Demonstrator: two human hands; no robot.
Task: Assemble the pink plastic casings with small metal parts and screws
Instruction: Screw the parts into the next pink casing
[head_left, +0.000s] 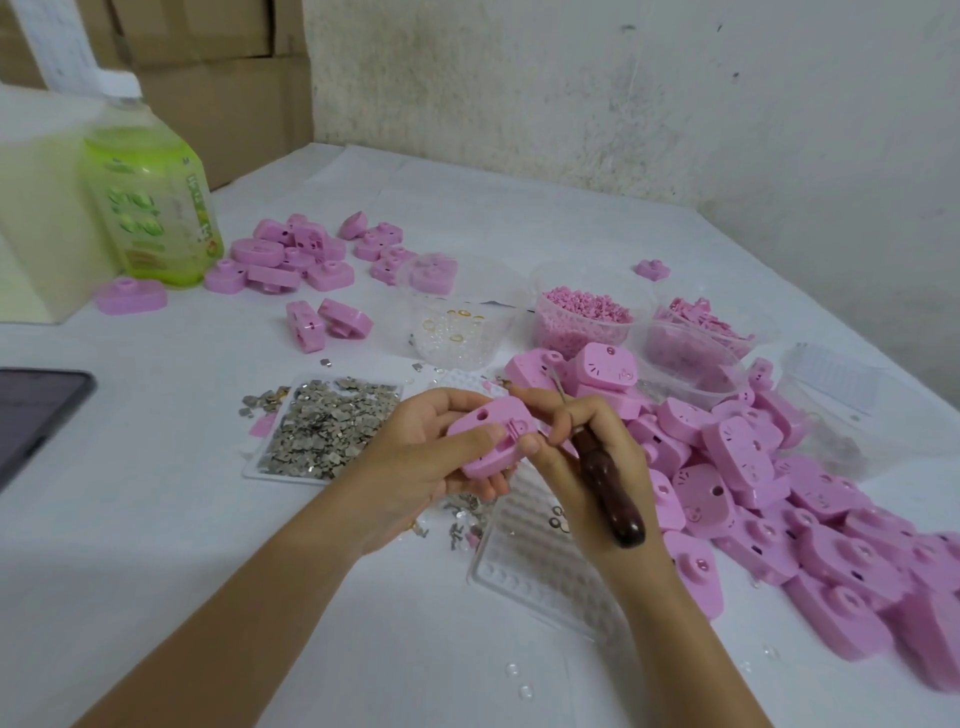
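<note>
Pink casing being assembled, centre frame.
Left hand is gripping it; right hand is clutching a screwdriver. Big pile lower right is likely waiting; small group upper left possibly done.

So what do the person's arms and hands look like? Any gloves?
No gloves. The left hand and right hand are bare, and the nails look short and plain. Both forearms are bare too: no sleeves, watch, bracelets or rings show.
</note>
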